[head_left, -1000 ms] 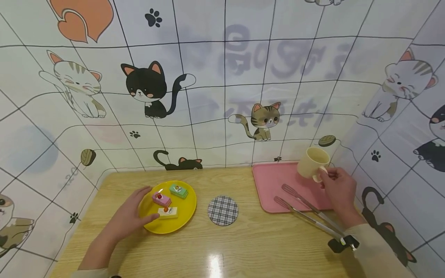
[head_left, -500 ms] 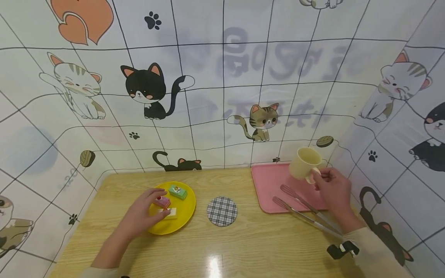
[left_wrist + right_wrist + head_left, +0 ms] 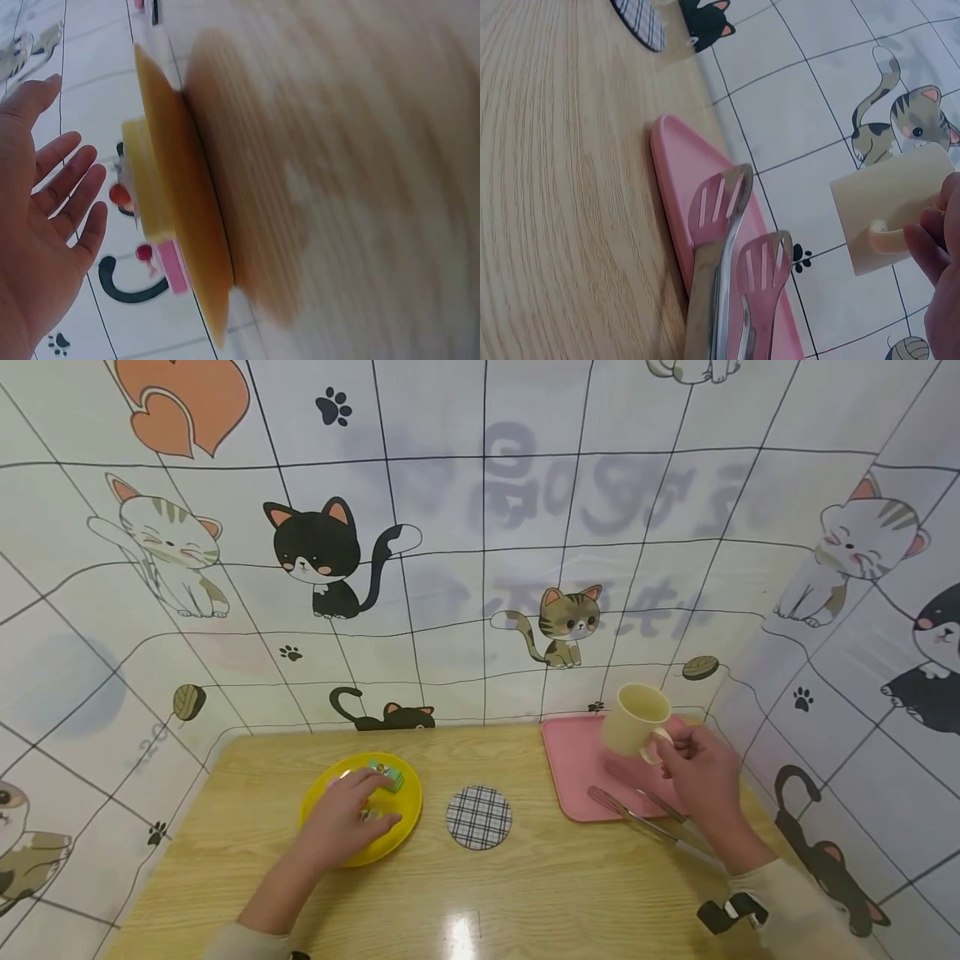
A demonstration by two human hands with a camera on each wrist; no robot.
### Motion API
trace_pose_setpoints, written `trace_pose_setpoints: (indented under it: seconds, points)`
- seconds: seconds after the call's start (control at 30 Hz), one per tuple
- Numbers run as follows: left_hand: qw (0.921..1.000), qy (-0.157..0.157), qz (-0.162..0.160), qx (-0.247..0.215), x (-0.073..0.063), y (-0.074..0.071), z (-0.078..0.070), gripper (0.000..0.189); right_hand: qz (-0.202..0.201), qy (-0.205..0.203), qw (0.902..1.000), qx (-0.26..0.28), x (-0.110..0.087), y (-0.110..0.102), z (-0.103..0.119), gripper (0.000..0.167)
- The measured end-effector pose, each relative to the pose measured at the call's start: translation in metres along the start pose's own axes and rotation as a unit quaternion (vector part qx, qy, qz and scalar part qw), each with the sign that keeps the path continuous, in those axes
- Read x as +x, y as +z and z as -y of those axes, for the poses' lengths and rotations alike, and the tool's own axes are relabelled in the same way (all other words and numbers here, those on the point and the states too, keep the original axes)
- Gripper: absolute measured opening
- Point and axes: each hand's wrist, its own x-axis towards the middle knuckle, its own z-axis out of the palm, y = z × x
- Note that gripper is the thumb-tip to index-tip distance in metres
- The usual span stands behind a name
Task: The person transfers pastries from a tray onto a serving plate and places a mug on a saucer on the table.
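Observation:
In the head view my right hand (image 3: pixel 705 785) pinches the handle of a cream mug (image 3: pixel 626 727). The mug hangs over the pink tray (image 3: pixel 562 768), and the right wrist view also shows the mug (image 3: pixel 889 202) well off the table. My left hand (image 3: pixel 339 822), fingers spread and loosely bent, hovers above the yellow plate (image 3: pixel 401 835), holding nothing. On that plate lie small toy cake slices: a green one (image 3: pixel 392 777), a pale yellow one (image 3: pixel 146 180) and a pink one (image 3: pixel 172 266). The left hand partly hides them in the head view.
Metal tongs (image 3: pixel 652 827) with slotted ends lie across the tray's front edge, pointing toward the right forearm. Between plate and tray sits a round checked coaster (image 3: pixel 478 817). A cat-patterned sheet (image 3: pixel 450 652) rises behind the wooden table (image 3: pixel 525 902).
My right hand has moved left and slightly nearer with the mug, from the tray's back right. My left hand has moved right, from the plate's left edge to over the cakes.

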Motion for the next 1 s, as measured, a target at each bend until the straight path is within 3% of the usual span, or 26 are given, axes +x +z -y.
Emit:
trace_pose_setpoints:
  seconds: [0.33, 0.63, 1.0]
  points:
    - [0.9991, 0.002, 0.040, -0.011, 0.013, 0.017, -0.027, 0.050, 0.026, -0.010, 0.9996, 0.010, -0.010, 0.004, 0.017, 0.015]
    - [0.9977, -0.004, 0.066, -0.012, 0.023, 0.032, -0.039, 0.046, 0.038, -0.027, 0.9986, 0.025, -0.017, 0.008, 0.027, 0.017]
    - [0.9937, 0.042, 0.102, 0.022, 0.039, 0.054, -0.042, 0.042, 0.065, -0.065, 0.9936, 0.065, -0.028, 0.016, 0.037, 0.016]
